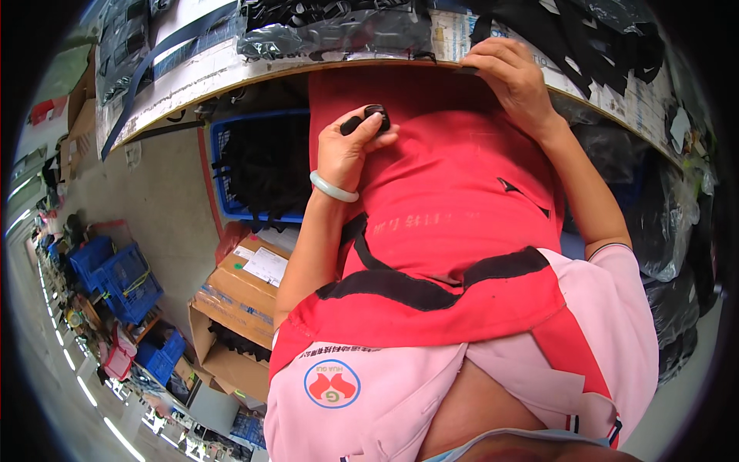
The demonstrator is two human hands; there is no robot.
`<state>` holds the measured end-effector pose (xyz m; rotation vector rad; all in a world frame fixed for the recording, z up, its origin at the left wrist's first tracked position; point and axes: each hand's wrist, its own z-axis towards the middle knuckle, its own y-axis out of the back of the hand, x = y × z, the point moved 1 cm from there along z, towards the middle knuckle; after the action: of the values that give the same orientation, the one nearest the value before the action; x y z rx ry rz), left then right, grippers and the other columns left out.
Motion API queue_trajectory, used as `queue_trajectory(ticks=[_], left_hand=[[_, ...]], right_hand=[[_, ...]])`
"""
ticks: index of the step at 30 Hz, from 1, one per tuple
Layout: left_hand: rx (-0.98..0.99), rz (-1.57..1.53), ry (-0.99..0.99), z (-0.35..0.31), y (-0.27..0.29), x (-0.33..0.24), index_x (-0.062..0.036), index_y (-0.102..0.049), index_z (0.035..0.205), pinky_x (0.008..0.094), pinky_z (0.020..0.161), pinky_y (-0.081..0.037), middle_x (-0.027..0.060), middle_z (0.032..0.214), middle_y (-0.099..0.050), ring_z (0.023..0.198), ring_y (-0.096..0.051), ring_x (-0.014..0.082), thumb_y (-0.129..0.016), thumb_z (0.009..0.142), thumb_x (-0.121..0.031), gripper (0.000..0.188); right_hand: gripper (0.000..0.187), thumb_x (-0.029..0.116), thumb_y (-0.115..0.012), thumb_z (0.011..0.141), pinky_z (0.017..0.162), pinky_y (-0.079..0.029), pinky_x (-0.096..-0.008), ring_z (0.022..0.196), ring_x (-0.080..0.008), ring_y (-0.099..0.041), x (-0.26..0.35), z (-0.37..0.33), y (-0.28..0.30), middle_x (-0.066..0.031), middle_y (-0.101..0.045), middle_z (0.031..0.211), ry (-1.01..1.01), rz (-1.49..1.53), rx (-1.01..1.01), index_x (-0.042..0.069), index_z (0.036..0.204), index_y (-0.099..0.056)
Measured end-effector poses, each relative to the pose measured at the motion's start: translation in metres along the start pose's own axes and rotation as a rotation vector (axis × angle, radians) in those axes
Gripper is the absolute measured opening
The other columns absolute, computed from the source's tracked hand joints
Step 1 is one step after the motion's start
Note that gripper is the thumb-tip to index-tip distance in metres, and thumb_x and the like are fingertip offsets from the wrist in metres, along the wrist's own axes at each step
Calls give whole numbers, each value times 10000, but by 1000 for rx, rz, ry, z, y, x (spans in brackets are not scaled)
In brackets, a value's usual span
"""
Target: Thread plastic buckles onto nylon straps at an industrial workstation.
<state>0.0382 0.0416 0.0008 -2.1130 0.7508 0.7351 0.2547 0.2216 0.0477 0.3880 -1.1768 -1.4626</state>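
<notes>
Held over my lap, my left hand (350,150) is closed around a small black rounded piece (376,115), which looks like hard plastic. A second dark end (350,125) sticks out on the other side of the thumb, and I cannot tell whether both are one thing. At the table's front edge, my right hand (514,77) has its fingers bent and pressed together. A short black strip (467,70) shows under those fingertips; the rest of it is hidden by the hand. Just beyond this hand lie several black fabric straps (573,46) on the table.
Clear plastic bags of black goods (339,38) lie on the table (208,71), and a dark strap (146,73) hangs over its edge at the left. Below stand a blue crate (219,173) of black straps and an open cardboard box (231,289). Plastic bags (666,223) hang at the right.
</notes>
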Motion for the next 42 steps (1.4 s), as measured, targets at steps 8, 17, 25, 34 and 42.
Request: queue_trajectory(ticks=[8,17,25,34,42], left_hand=[[-37,8,-49,-2,-17,11,68,-628,1086,280,638,-595,121,921,-674,686,-680,189,-647,885,-30,224],[-45,117,-242,-4,-22,9,26,-671,1054,239,665,-571,62,871,-685,804,-658,133,-635,880,-2,179],[-25,316,-494,-4,-29,8,34,-668,1028,239,672,-560,64,915,-653,772,-655,133,-641,852,56,180],[-53,378,-623,-2,-32,8,7,-673,1034,220,601,-542,50,902,-644,740,-634,106,-640,848,63,197],[-86,434,-645,-3,-31,13,-42,-610,1225,216,585,-513,37,858,-645,734,-627,94,-659,814,81,432]], right_hand=[[166,145,-621,921,546,-405,-173,634,-13,-538,86,12,-24,8,-615,697,-727,1063,380,-15,962,-608],[177,191,-622,922,452,-410,-199,541,-51,-552,82,4,-39,-18,-624,685,-1021,1194,441,16,910,-606],[185,220,-610,930,446,-439,-190,513,-73,-569,76,-2,-44,-30,-612,676,-1094,1387,263,38,908,-590],[192,236,-609,943,460,-449,-177,521,-60,-568,81,-1,-46,-32,-623,686,-1054,1460,122,46,937,-581],[220,225,-626,935,475,-456,-176,550,-68,-583,78,-7,-68,-41,-644,739,-1015,1396,28,33,1032,-580]])
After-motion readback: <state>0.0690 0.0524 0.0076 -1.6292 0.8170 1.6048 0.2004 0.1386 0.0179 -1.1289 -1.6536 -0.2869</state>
